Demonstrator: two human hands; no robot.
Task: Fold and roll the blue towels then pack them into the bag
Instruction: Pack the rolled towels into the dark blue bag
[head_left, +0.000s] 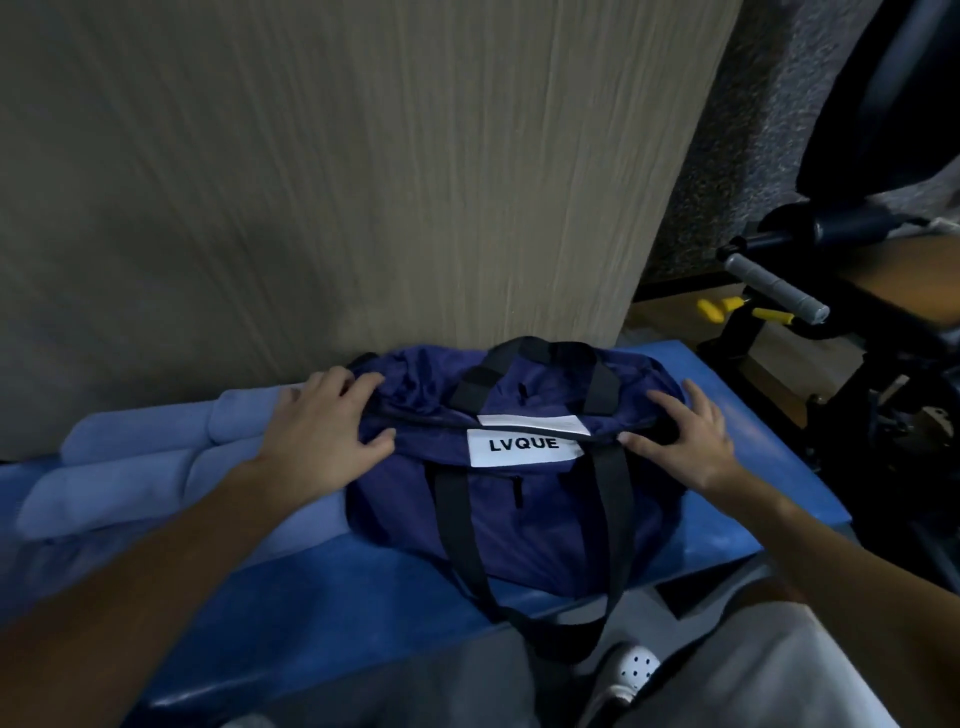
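bag (519, 499): navy, black straps, on bench | towels (140, 467): light-blue rolls, just left

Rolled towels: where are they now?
Head view, left side: the rolled towels lie on the blue bench, beside the navy bag's left end, where the left hand rests.

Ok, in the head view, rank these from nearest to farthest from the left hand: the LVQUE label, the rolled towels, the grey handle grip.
From the left hand:
1. Rolled towels, right beside it on the left.
2. LVQUE label, toward the middle, on its right.
3. Grey handle grip, far right, at the back.
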